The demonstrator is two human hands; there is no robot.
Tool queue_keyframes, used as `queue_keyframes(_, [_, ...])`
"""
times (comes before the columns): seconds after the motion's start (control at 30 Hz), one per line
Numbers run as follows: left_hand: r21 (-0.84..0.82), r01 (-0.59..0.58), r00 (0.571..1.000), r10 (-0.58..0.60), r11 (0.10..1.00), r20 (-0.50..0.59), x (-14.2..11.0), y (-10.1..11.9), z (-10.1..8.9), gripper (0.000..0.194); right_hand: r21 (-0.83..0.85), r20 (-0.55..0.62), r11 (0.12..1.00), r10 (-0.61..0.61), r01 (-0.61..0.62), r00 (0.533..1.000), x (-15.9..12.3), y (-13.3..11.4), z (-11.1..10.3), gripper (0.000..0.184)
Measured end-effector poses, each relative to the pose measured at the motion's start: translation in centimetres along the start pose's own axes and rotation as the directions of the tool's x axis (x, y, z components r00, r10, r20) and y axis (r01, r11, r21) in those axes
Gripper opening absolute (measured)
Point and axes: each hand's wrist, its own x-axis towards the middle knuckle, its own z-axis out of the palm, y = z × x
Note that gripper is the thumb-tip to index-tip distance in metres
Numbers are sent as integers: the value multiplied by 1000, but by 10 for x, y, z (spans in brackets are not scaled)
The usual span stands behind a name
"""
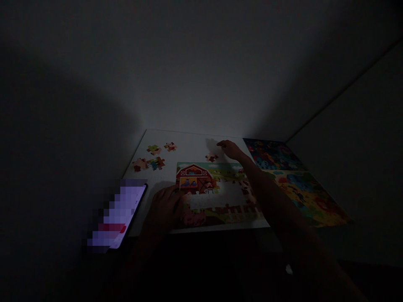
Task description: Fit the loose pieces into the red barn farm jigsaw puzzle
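Note:
A partly assembled jigsaw puzzle (193, 171) with a red barn, a farmer and a pig lies on the white table (192, 147); a gap shows in its middle. My left hand (166, 203) rests in shadow at the puzzle's left edge, fingers laid out toward the barn. Beyond the puzzle's far edge, my right hand (229, 149) is raised over the table with its fingertips pressed together. Whatever they may hold is too dark and small to make out. Just left of and below that hand lies a loose puzzle piece (211, 157).
Several loose pieces (154, 163) lie at the table's far left. A lit tablet or phone (126, 214), its screen blurred, stands at the left edge. Two colourful pictures, a dark one (270, 155) and a yellow one (302, 195), lie at right. A wall rises behind the table.

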Motion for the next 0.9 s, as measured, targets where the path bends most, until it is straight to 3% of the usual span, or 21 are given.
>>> queue_keyframes(0.17, [-5, 5, 1000, -5, 1000, -8, 0, -1, 1, 33, 39, 145, 999, 6, -12, 989, -17, 7, -1, 36])
queue_keyframes(0.43, [10, 38, 999, -38, 999, 11, -1, 0, 2, 34, 77, 94, 990, -124, 117, 988, -4, -26, 3, 37])
queue_keyframes(0.53, [7, 49, 998, -49, 999, 27, -1, 0, 2, 33, 163, 110, 974, -178, 159, 978, 11, -51, 20, 38])
queue_keyframes(0.67, [-11, 44, 999, -44, 999, 26, -2, 4, -1, 31, 170, 120, 945, -302, 280, 946, 31, -103, 59, 39])
queue_keyframes(0.77, [-25, 48, 999, -48, 999, 21, -1, 7, -4, 30, 72, 139, 960, -279, 272, 950, 44, -139, 81, 44])
queue_keyframes(0.9, [-29, 45, 999, -45, 999, 4, 0, 9, -5, 30, 12, 163, 971, -237, 238, 958, 59, -168, 90, 48])
